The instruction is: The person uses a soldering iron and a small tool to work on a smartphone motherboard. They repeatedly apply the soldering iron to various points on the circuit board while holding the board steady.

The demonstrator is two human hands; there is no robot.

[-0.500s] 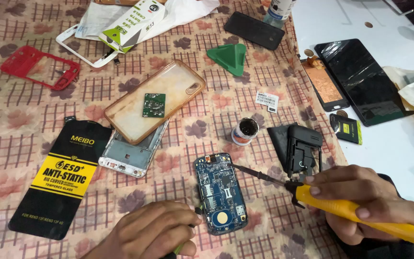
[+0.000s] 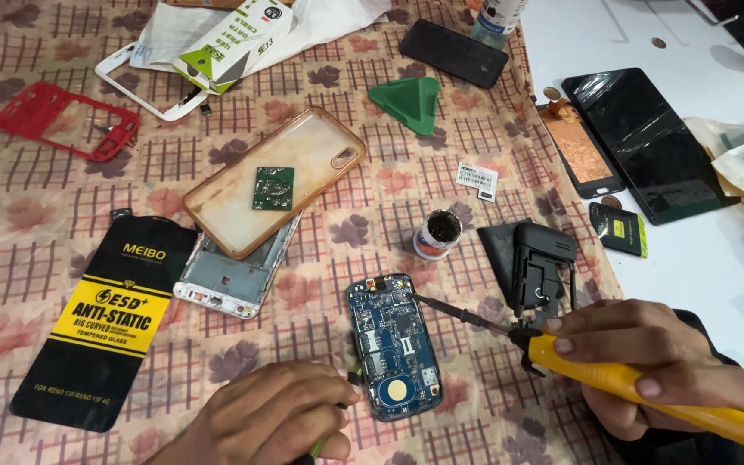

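A blue phone circuit board (image 2: pixel 393 346) lies on the patterned cloth near the front. My right hand (image 2: pixel 647 366) grips a yellow-handled soldering iron (image 2: pixel 622 379); its dark tip reaches the board's upper right edge. My left hand (image 2: pixel 269 418) rests at the board's lower left, pinching a thin green-handled tool against the board's left side. A small round pot of dark paste (image 2: pixel 437 233) stands just beyond the board.
A clear phone case (image 2: pixel 320 142) holding a small green board (image 2: pixel 273 188) lies over a silver phone frame (image 2: pixel 221 288). Around are a black anti-static pouch (image 2: pixel 105 319), red frame (image 2: pixel 66 120), green wedge (image 2: pixel 411 102), black phone shell (image 2: pixel 536 263), and dark screens (image 2: pixel 647 142).
Both hands stay at the blue board; the iron's tip has barely shifted. The view has moved slightly.
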